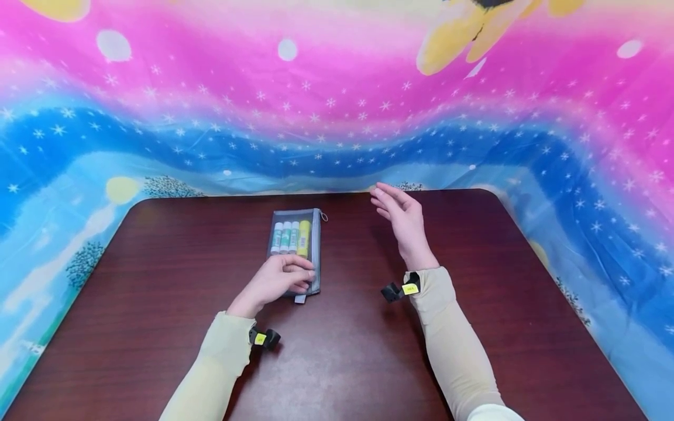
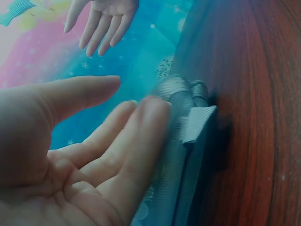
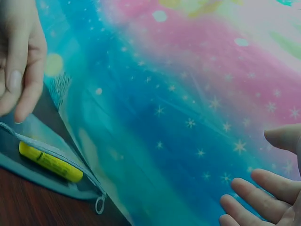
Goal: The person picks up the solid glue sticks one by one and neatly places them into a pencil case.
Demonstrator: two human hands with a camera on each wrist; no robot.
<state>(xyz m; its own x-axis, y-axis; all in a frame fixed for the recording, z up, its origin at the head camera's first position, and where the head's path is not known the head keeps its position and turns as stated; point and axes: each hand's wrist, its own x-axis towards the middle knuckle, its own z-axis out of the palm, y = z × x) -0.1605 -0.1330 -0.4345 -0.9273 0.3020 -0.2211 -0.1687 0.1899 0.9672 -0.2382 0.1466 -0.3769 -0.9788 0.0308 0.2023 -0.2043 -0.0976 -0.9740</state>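
A grey see-through zip pouch (image 1: pixel 316 245) lies on the table, with three white capped sticks with green labels (image 1: pixel 285 238) and one yellow stick (image 1: pixel 303 237) inside; they look like glue sticks. Over the pouch's near end is my left hand (image 1: pixel 279 279), its fingers loosely bent and thumb apart; in the left wrist view its fingertips (image 2: pixel 157 108) are beside the pouch's zip edge, and whether they touch it is unclear. Raised above the table to the right of the pouch, my right hand (image 1: pixel 402 222) has loosely extended fingers and holds nothing.
The dark red-brown wooden table (image 1: pixel 347 345) has rounded far corners. A pink and blue patterned cloth (image 1: pixel 337 105) hangs behind it and at both sides. The zip's ring pull (image 1: pixel 323 216) sits at the pouch's far right corner.
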